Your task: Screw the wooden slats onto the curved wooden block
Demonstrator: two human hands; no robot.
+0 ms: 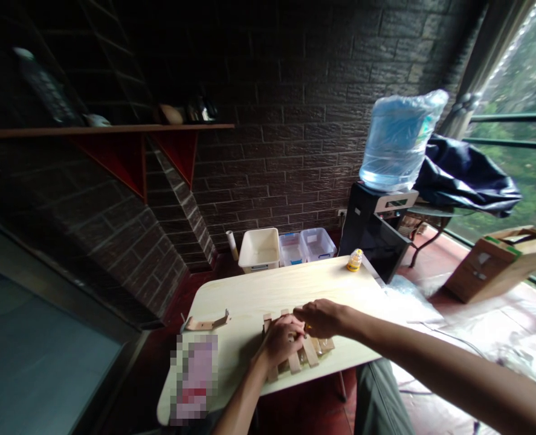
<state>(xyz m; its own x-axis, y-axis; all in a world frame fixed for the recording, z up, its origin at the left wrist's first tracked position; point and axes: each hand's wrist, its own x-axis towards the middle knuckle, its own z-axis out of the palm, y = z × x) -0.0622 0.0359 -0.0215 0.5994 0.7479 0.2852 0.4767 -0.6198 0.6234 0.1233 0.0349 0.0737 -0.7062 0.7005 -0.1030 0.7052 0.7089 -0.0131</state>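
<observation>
A slatted wooden piece (310, 351) lies on the pale table (245, 296), close to its front edge. My left hand (282, 338) is on top of it, fingers curled over the slats and closed. Just to the right, my right hand (324, 318) is closed in a fist above the same piece. Something small and yellow shows under its fingers, too hidden to name. The two hands almost meet. Shiny clear material shows between the slats at the right end.
A bent wooden piece with upright ends (206, 324) lies at the table's left. A yellow-and-clear bottle (355, 260) stands near the far right corner. Beyond the table are a cream bin (259, 249), clear tubs (317, 243) and a water dispenser (362, 223). A cardboard box (489, 266) sits at right.
</observation>
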